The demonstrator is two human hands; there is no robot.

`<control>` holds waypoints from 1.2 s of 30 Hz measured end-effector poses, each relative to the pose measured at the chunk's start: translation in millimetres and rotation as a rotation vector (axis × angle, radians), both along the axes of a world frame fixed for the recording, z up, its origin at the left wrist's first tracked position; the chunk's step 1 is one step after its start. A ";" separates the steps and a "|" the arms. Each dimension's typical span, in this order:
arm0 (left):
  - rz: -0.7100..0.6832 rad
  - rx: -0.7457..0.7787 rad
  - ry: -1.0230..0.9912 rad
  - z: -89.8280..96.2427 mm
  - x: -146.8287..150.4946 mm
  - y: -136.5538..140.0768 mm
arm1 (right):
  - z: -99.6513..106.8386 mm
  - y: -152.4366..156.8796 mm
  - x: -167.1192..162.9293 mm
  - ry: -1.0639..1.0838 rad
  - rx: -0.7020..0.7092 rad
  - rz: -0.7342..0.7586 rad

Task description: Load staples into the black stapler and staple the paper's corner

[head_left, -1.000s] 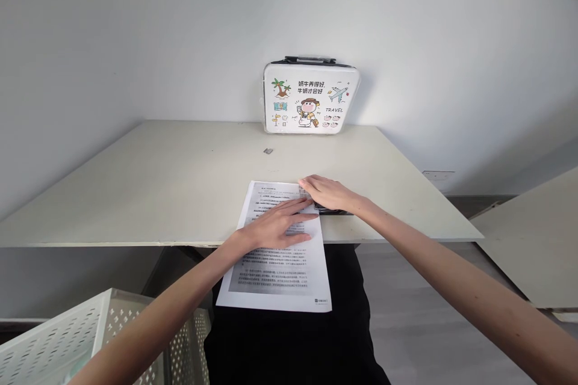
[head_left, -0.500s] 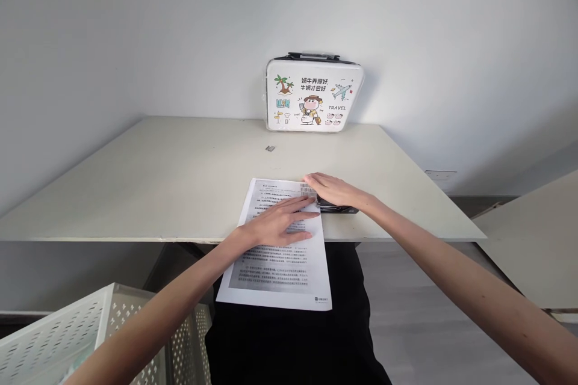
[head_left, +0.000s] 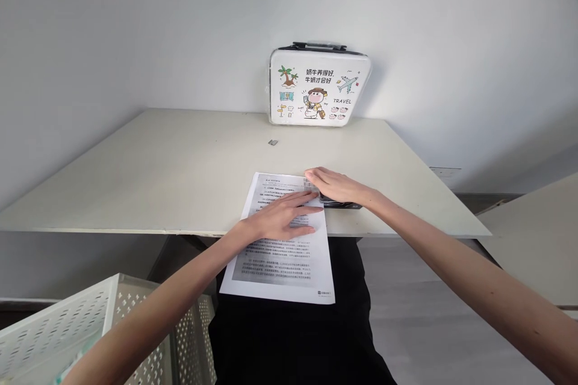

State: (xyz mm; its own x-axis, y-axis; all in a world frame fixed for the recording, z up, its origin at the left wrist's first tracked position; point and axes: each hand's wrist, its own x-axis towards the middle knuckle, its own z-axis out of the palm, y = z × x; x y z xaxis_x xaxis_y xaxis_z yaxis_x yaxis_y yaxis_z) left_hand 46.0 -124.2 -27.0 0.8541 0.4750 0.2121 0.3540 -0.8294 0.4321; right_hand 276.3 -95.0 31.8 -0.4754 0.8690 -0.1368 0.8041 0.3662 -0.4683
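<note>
1. White printed sheet: upper part on pale table, lower part past front edge, over person's black trousers.
2. L hand: flat on sheet, palm down, fingers apart, thumb out to the side; not gripping. Sheet lies directly under it, showing above & below the hand.
3. R hand: palm down over a black tool, prob. stapler, mostly hidden. Fingers close tog., tips by sheet's upper R corner. Can't tell if clamped on tool or just resting on top.
4. Tool pos.: under R hand, at sheet's R edge, flat on table nr front edge. Front end hidden, so overlap w/ sheet unclear.
5. L fingertips just beside tool's front end, nr R hand.
6. Bkgd: small metal piece on table, beyond sheet; white cartoon case upright at wall, "TRAVEL" print, blk handle.
7. Lower L: white perforated basket, below table level, partly behind L forearm.
</note>
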 end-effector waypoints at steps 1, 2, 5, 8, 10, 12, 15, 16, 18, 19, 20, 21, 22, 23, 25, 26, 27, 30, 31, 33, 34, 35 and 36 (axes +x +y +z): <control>0.001 0.001 -0.001 0.0 0.1 -0.1 | 0.1 -0.2 -0.1 0.003 -0.003 -0.002; 0.002 0.002 -0.002 0.2 0.2 -0.3 | 0.1 -0.3 -0.2 0.007 -0.008 -0.007; 0.006 0.000 -0.002 1.0 0.8 -0.8 | -0.5 -0.4 -0.4 0.018 -0.025 -0.028; 0.004 -0.002 0.000 1.1 1.3 -1.0 | -0.9 -0.6 -0.8 0.026 -0.027 -0.033; 0.007 -0.001 -0.001 0.5 1.7 -0.7 | -1.2 -0.5 -1.0 0.025 -0.028 -0.037; 0.008 0.001 -0.001 -0.2 1.9 -0.4 | -2.1 0.1 -1.1 0.017 -0.029 -0.035; 0.007 0.005 0.000 -0.7 2.1 -0.1 | -5.0 1.7 -1.3 0.001 -0.023 -0.042; 0.007 0.006 0.002 -0.7 2.2 0.0 | -6.1 2.3 -1.6 -0.005 -0.018 -0.045; 0.009 0.007 0.005 -0.5 2.2 0.1 | -8.2 3.4 -2.7 -0.019 -0.010 -0.051; 0.009 0.007 0.006 -0.4 2.3 0.1 | -9.0 3.8 -3.5 -0.028 -0.005 -0.052; 0.008 0.008 0.004 -0.2 2.3 0.1 | -9.8 4.3 -4.3 -0.042 0.000 -0.054; 0.007 0.010 -0.002 0.0 2.3 0.0 | -10.7 4.8 -5.2 -0.062 0.007 -0.057; 0.006 0.011 -0.007 0.3 2.3 -0.1 | -11.6 5.5 -5.9 -0.085 0.017 -0.060; 0.006 0.012 -0.010 0.8 2.4 -0.3 | -12.8 6.3 -6.5 -0.110 0.029 -0.060; 0.007 0.013 -0.011 1.7 2.4 -0.8 | -16.2 8.2 -7.4 -0.150 0.050 -0.054; 0.007 0.014 -0.011 2.1 2.4 -1.1 | -18.4 9.1 -7.8 -0.161 0.061 -0.051; 0.006 0.016 -0.013 2.4 2.3 -1.3 | -21.1 9.9 -8.3 -0.169 0.074 -0.054; -0.001 0.023 -0.035 2.2 2.1 -1.4 | -30.0 10.3 -11.8 -0.208 0.165 -0.086; -0.003 0.023 -0.042 1.9 2.1 -1.3 | -32.9 9.8 -13.7 -0.230 0.207 -0.093; -0.003 0.020 -0.047 1.3 1.8 -1.0 | -37.4 7.9 -18.6 -0.289 0.280 -0.099; -0.001 0.018 -0.048 1.3 1.7 -0.9 | -38.7 6.9 -21.3 -0.315 0.304 -0.100; -0.001 0.017 -0.049 1.7 1.5 -0.9 | -39.4 5.9 -24.0 -0.336 0.321 -0.103; 0.000 0.017 -0.050 2.5 1.3 -0.9 | -39.4 5.1 -26.5 -0.349 0.335 -0.110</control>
